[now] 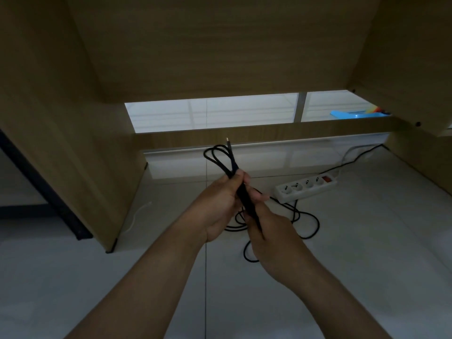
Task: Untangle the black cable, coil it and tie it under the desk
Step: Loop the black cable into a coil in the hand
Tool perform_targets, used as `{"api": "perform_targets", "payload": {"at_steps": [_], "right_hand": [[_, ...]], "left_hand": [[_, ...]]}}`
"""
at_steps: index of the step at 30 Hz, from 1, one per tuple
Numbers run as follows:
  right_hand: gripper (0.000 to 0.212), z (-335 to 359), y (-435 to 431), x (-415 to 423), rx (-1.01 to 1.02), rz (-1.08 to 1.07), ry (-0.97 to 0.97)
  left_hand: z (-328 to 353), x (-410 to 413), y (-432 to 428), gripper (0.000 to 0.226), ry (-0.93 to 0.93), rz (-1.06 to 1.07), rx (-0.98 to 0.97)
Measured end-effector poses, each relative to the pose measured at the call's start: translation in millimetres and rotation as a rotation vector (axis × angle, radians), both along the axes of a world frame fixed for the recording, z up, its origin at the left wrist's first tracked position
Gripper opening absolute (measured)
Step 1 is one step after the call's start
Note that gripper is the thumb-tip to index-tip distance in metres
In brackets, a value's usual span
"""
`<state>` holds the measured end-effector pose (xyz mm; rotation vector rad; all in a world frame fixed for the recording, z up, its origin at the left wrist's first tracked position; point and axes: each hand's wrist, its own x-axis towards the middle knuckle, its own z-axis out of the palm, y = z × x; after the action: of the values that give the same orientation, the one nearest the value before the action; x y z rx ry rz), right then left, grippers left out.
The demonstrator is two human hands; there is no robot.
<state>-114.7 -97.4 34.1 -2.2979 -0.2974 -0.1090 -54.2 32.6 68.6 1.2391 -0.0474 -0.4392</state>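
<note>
A black cable [221,159] is folded into a narrow bundle held above the tiled floor under the wooden desk [195,57]. Its loops and a small metal-tipped plug stick up past my fingers. My left hand [221,204] grips the upper part of the bundle. My right hand [271,231] grips the lower part, just below the left. The rest of the same cable lies in loose loops on the floor [310,223] behind and under my hands.
A white power strip [305,188] with a red switch lies on the floor to the right, its cords running to the back wall. Desk side panels [61,143] stand left and right. A low wooden crossbar [269,133] spans the back. A thin white cord [137,216] lies by the left panel.
</note>
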Motion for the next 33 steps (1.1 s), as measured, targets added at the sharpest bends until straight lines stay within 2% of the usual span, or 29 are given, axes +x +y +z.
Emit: {"api": "perform_targets", "payload": {"at_steps": [2,5,10,13,18,23,27,30,33], "right_hand": [[0.003,3,-4,-1,0.013,0.057,0.052],[0.011,1,-11,-2,-0.105,0.136,0.087],[0.018,-1,-12,-2,-0.197,0.222,0.096],[0.020,-6,-19,2,-0.330,0.214,0.040],[0.025,-7,-40,13,-0.488,0.131,0.003],[0.022,5,-56,18,-0.153,-0.062,-0.088],[0.028,10,-53,17,0.011,-0.132,-0.187],[0.026,11,-50,17,0.121,-0.231,-0.165],[0.030,12,-51,19,0.314,-0.335,-0.044]], "left_hand": [[0,2,4,0.029,0.033,0.099,-0.059],[2,7,10,0.030,0.086,0.255,-0.140],[4,13,19,0.027,0.071,0.321,-0.055],[9,12,24,0.023,0.116,0.171,-0.017],[21,9,44,0.022,0.238,-0.256,0.122],[19,8,43,0.026,0.187,-0.308,0.399],[13,5,32,0.034,0.052,-0.311,0.578],[12,0,25,0.038,-0.083,-0.361,0.695],[10,1,22,0.045,-0.162,-0.346,0.698]]}}
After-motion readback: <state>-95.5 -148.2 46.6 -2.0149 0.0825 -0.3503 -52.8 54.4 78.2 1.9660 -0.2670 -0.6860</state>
